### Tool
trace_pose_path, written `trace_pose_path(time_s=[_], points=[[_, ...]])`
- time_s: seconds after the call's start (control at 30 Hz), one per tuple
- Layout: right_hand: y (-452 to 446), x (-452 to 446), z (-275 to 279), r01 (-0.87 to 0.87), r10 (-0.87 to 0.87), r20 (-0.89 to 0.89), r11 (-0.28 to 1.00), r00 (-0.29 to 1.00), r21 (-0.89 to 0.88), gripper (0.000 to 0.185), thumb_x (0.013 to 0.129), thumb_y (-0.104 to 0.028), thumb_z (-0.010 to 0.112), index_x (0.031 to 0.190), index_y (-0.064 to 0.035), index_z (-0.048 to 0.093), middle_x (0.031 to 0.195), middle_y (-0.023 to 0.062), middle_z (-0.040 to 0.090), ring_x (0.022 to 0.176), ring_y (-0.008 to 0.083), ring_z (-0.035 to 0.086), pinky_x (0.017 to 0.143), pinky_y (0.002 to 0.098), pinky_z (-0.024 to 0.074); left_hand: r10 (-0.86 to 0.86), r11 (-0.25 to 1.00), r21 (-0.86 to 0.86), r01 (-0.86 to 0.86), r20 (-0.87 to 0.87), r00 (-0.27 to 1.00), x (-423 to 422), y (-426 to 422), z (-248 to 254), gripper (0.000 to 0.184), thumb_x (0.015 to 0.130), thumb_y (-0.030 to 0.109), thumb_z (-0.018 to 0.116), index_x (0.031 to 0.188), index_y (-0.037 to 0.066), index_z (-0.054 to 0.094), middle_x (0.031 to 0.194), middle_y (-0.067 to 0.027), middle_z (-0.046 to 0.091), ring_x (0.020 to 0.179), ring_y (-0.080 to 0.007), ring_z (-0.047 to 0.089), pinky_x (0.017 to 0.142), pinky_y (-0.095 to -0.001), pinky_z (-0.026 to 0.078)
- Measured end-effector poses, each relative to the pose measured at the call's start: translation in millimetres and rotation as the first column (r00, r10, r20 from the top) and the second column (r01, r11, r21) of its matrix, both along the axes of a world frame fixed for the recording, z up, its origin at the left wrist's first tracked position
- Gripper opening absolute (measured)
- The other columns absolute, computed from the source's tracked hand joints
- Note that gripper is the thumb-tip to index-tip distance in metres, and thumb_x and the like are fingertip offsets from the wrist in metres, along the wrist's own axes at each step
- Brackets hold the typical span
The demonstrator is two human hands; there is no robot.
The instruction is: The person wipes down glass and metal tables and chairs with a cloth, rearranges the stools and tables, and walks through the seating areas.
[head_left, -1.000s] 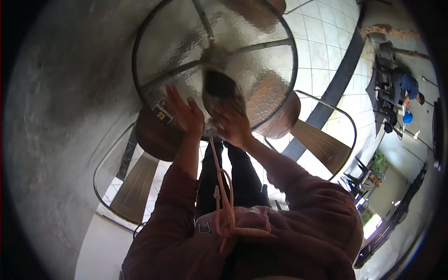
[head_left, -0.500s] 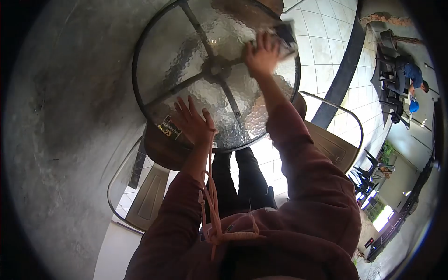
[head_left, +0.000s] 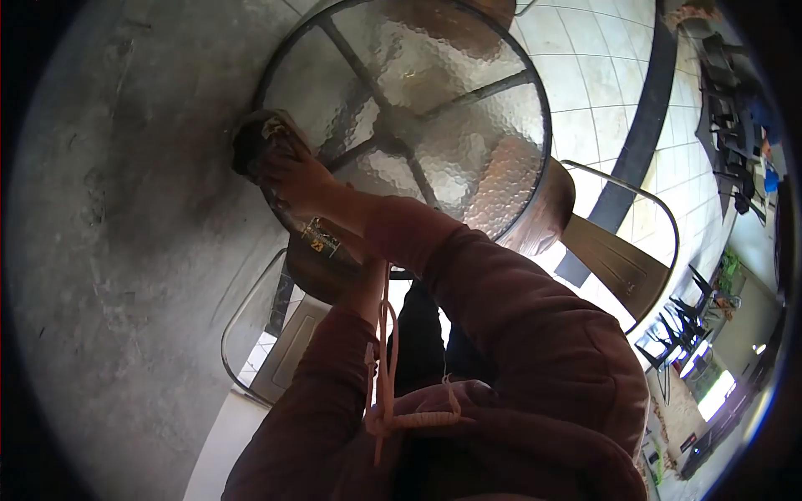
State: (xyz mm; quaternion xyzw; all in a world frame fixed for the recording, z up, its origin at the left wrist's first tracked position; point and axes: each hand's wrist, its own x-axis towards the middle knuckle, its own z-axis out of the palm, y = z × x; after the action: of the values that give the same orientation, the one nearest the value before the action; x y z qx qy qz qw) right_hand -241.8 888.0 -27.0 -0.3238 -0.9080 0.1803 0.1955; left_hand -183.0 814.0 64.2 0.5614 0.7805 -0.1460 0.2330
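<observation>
A round table (head_left: 547, 113) with a pebbled glass top and dark rim stands in front of me. At its left edge my right hand (head_left: 294, 182) presses on a dark, bunched cloth (head_left: 266, 138), slightly blurred. My right forearm crosses over my left hand (head_left: 351, 242), which is near the rim closest to me; its fingers are hidden. Beside it is a small sticker (head_left: 320, 237) with the number 23.
Brown metal chairs (head_left: 618, 263) (head_left: 288, 351) stand at the near right and near left. A grey wall (head_left: 142, 250) borders the left side. Far right, a person in blue (head_left: 762, 117) is near dark chairs. Cords hang from my hoodie.
My right hand and the cloth have swept from the near middle to the far right edge, then across to the left edge. My left hand, earlier open on the glass, is now mostly covered.
</observation>
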Motion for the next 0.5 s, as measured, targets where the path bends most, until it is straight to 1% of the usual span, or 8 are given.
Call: trace_pose_path(time_s=[0.07, 0.2, 0.27, 0.3, 0.33, 0.4, 0.47, 0.5], points=[[3, -2, -6, -0.017, 0.017, 0.009, 0.999, 1.000, 0.037, 0.050, 0.076, -0.042, 0.053, 0.122, -0.0231, 0.050, 0.135, -0.0067, 0.038, 0.127, 0.0161, 0.030, 0.107, 0.0551, 0.0043, -0.005, 1.000, 0.002, 0.005, -0.013, 1.000, 1, -5, -10, 0.062, 0.086, 0.048, 0.035, 0.135, 0.010, 0.030, 0.142, -0.0164, 0.022, 0.133, -0.0335, 0.018, 0.103, -0.0587, 0.010], [26, 10, -18, -0.135, 0.137, -0.047, 0.990, 0.990, 0.044, 0.050, 0.076, -0.043, 0.053, 0.123, -0.0254, 0.050, 0.135, -0.0054, 0.040, 0.128, 0.0175, 0.030, 0.106, 0.0547, 0.0057, -0.024, 1.000, 0.003, 0.024, -0.060, 0.998, -3, -15, -42, 0.062, 0.086, 0.049, 0.034, 0.135, 0.010, 0.031, 0.142, -0.0161, 0.022, 0.133, -0.0329, 0.018, 0.104, -0.0580, 0.010], [50, 29, 1, -0.044, 0.046, 0.022, 0.997, 0.999, -0.067, 0.046, 0.077, -0.042, 0.051, 0.120, -0.0271, 0.052, 0.128, -0.0035, 0.047, 0.125, 0.0168, 0.034, 0.106, 0.0544, 0.0074, -0.028, 0.994, 0.099, 0.038, -0.105, 0.994, -7, -27, -71, 0.062, 0.086, 0.049, 0.034, 0.135, 0.010, 0.031, 0.142, -0.0159, 0.022, 0.133, -0.0327, 0.018, 0.104, -0.0576, 0.010], [66, 36, 10, 0.081, -0.083, 0.104, 0.996, 0.991, 0.030, 0.047, 0.078, -0.044, 0.049, 0.122, -0.0269, 0.050, 0.128, -0.0031, 0.047, 0.125, 0.0172, 0.035, 0.106, 0.0546, 0.0083, 0.025, 0.881, 0.471, 0.041, -0.133, 0.991, -9, -38, -93, 0.060, 0.087, 0.047, 0.032, 0.134, 0.010, 0.031, 0.142, -0.0159, 0.022, 0.133, -0.0327, 0.018, 0.104, -0.0577, 0.010], [84, 42, 14, 0.195, -0.218, 0.171, 0.971, 0.961, 0.139, 0.047, 0.080, -0.045, 0.046, 0.123, -0.0266, 0.048, 0.129, -0.0027, 0.046, 0.125, 0.0177, 0.036, 0.105, 0.0548, 0.0091, 0.026, 0.883, 0.469, 0.039, -0.131, 0.991, -7, -39, -93, 0.060, 0.087, 0.047, 0.032, 0.134, 0.010, 0.031, 0.142, -0.0159, 0.022, 0.133, -0.0327, 0.018, 0.104, -0.0577, 0.010], [118, 64, 8, 0.312, -0.314, 0.152, 0.949, 0.937, 0.038, 0.049, 0.083, -0.049, 0.040, 0.127, -0.0275, 0.045, 0.132, 0.0002, 0.043, 0.126, 0.0221, 0.034, 0.105, 0.0542, 0.0094, 0.068, 0.848, 0.527, -0.057, -0.001, 0.998, -7, -37, -87, 0.056, 0.088, 0.044, 0.030, 0.133, 0.010, 0.033, 0.142, -0.0161, 0.022, 0.132, -0.0331, 0.019, 0.104, -0.0577, 0.009], [146, 89, -8, 0.464, -0.478, 0.091, 0.875, 0.874, 0.134, 0.051, 0.085, -0.052, 0.035, 0.130, -0.0298, 0.040, 0.137, 0.0023, 0.037, 0.130, 0.0244, 0.028, 0.104, 0.0542, 0.0096, 0.067, 0.843, 0.535, -0.050, -0.012, 0.998, -8, -36, -87, 0.056, 0.088, 0.043, 0.030, 0.134, 0.011, 0.033, 0.142, -0.0155, 0.022, 0.132, -0.0328, 0.019, 0.104, -0.0577, 0.009], [145, 106, -1, 0.484, -0.496, 0.138, 0.868, 0.857, 0.112, 0.052, 0.084, -0.052, 0.035, 0.131, -0.0301, 0.038, 0.139, 0.0021, 0.034, 0.131, 0.0256, 0.025, 0.104, 0.0546, 0.0088, 0.065, 0.842, 0.538, -0.043, -0.022, 0.998, -8, -38, -87, 0.055, 0.088, 0.042, 0.030, 0.134, 0.012, 0.033, 0.143, -0.0149, 0.023, 0.133, -0.0325, 0.019, 0.104, -0.0577, 0.009]])
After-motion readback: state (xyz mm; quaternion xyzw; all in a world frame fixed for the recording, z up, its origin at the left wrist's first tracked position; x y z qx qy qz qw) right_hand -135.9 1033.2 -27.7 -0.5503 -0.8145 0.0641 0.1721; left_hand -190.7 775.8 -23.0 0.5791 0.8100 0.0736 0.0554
